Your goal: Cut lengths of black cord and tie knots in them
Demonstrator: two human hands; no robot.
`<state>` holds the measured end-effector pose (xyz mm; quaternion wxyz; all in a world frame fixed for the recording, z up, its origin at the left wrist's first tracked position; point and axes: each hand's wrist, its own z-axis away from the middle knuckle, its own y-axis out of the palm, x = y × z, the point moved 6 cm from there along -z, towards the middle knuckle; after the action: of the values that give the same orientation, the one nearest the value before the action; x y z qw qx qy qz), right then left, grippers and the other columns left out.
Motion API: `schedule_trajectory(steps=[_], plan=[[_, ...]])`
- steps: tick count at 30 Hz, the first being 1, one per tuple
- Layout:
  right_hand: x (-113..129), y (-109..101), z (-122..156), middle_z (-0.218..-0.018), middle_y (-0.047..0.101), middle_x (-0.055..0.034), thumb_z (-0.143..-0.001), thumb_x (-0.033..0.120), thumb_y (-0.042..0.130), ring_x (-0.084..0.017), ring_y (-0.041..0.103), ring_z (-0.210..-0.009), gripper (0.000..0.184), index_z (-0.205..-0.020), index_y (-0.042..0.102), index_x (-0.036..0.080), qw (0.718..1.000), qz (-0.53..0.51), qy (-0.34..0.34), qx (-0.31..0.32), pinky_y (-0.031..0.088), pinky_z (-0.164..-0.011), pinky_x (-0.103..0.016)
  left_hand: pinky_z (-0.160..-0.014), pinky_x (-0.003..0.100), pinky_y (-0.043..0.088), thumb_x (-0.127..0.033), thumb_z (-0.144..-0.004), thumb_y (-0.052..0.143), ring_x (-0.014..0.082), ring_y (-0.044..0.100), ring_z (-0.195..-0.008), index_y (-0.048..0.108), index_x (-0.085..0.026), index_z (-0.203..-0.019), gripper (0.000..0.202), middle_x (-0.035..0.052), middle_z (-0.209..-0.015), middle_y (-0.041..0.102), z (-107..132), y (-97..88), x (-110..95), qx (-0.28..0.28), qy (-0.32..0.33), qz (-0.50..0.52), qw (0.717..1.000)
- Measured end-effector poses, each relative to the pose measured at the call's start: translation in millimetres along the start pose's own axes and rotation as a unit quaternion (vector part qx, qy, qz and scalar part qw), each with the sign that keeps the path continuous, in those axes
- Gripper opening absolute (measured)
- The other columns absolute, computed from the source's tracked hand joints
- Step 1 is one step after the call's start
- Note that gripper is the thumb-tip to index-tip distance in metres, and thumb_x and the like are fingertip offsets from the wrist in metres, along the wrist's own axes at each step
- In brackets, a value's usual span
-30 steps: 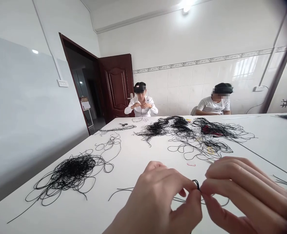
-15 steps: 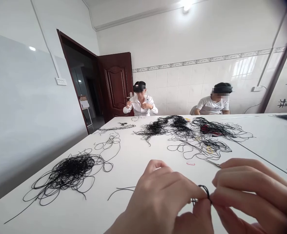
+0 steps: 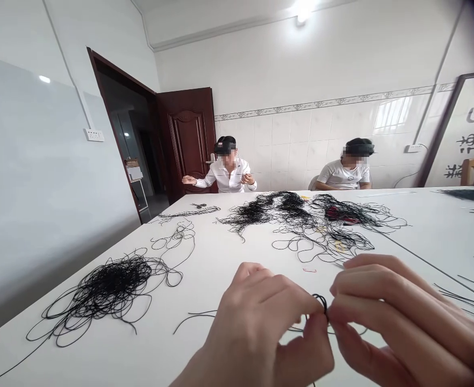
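A thin black cord [image 3: 321,297] is pinched between my two hands, with small loops of it standing up at the fingertips. My left hand [image 3: 261,317] is closed on the cord with thumb and forefinger. Right beside it, my right hand [image 3: 390,312] pinches the same cord, its thumb and fingertip nearly touching the left ones. Loose cord ends [image 3: 194,314] stick out to the left from behind my left hand. The exact shape of the loops or knot is partly hidden by my fingers.
A tangled pile of black cord [image 3: 116,279] lies on the white table [image 3: 148,357] at left. More cord heaps [image 3: 257,209] spread across the middle. Small scissors [image 3: 199,205] lie near the far edge. Two people, a person [image 3: 231,172] and another person [image 3: 347,172], sit opposite.
My view has turned slightly right. Both hands keep hold of the cord and stay close together. The person opposite on the left has spread their hands apart.
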<state>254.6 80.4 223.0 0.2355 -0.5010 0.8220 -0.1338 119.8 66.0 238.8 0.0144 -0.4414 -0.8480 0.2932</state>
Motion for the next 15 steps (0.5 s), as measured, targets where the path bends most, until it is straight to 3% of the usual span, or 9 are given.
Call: schedule_trajectory(steps=[5, 8, 10, 12, 14, 15], plan=[[0, -1, -1, -0.083, 0.055, -0.0079, -0.089, 0.012, 0.059, -0.02, 0.056, -0.08, 0.005, -0.088, 0.058, 0.017, 1.0, 0.008, 0.016, 0.011, 0.049, -0.064, -0.032, -0.071, 0.023, 0.049, -0.006, -0.084, 0.056, 0.0099, 0.06, -0.06, 0.063, -0.021, -0.072, 0.02, -0.0064, -0.064, 0.069, 3, -0.7, 8, 0.034, -0.069, 0.085, 0.993], [-2, 0, -3, -0.081, 0.056, -0.0061, -0.083, 0.009, 0.065, -0.02, 0.057, -0.075, 0.013, -0.089, 0.058, 0.018, 0.999, 0.022, 0.037, 0.029, 0.05, -0.064, -0.033, -0.068, 0.026, 0.05, -0.025, -0.095, 0.051, 0.0142, 0.065, -0.068, 0.068, -0.024, -0.079, 0.023, -0.0045, -0.07, 0.072, 4, 0.6, 25, 0.069, -0.165, 0.015, 0.984], [-4, 0, -3, -0.079, 0.055, -0.0049, -0.081, 0.008, 0.066, -0.019, 0.057, -0.073, 0.015, -0.088, 0.058, 0.019, 0.998, 0.024, 0.042, 0.029, 0.05, -0.064, -0.033, -0.065, 0.032, 0.05, -0.038, -0.1, 0.039, 0.0209, 0.067, -0.07, 0.07, -0.021, -0.105, 0.036, 0.0003, -0.065, 0.07, 5, -1.7, 45, 0.094, -0.265, -0.122, 0.952], [-5, -1, -2, -0.078, 0.055, -0.0046, -0.082, 0.007, 0.064, -0.018, 0.057, -0.071, 0.014, -0.087, 0.057, 0.019, 0.999, 0.018, 0.04, 0.027, 0.05, -0.064, -0.033, -0.063, 0.037, 0.049, -0.042, -0.101, 0.031, 0.0256, 0.066, -0.062, 0.052, -0.006, -0.138, 0.055, 0.002, -0.055, 0.066, 7, -4.0, 65, 0.136, -0.344, -0.244, 0.896], [-6, -1, 0, -0.078, 0.055, -0.0046, -0.083, 0.009, 0.064, -0.018, 0.057, -0.071, 0.013, -0.086, 0.056, 0.019, 0.999, 0.013, 0.039, 0.029, 0.05, -0.063, -0.033, -0.061, 0.038, 0.048, -0.04, -0.101, 0.029, 0.0259, 0.064, -0.056, 0.033, 0.003, -0.149, 0.064, 0.0018, -0.051, 0.065, 10, -3.0, 77, 0.182, -0.384, -0.292, 0.857], [-7, -1, 1, -0.078, 0.055, -0.0046, -0.083, 0.01, 0.064, -0.018, 0.057, -0.071, 0.012, -0.085, 0.056, 0.019, 0.999, 0.013, 0.038, 0.026, 0.05, -0.063, -0.034, -0.061, 0.038, 0.048, -0.039, -0.102, 0.029, 0.0257, 0.065, -0.056, 0.034, 0.002, -0.149, 0.063, 0.0026, -0.053, 0.066, 10, -1.9, 77, 0.187, -0.38, -0.29, 0.858]])
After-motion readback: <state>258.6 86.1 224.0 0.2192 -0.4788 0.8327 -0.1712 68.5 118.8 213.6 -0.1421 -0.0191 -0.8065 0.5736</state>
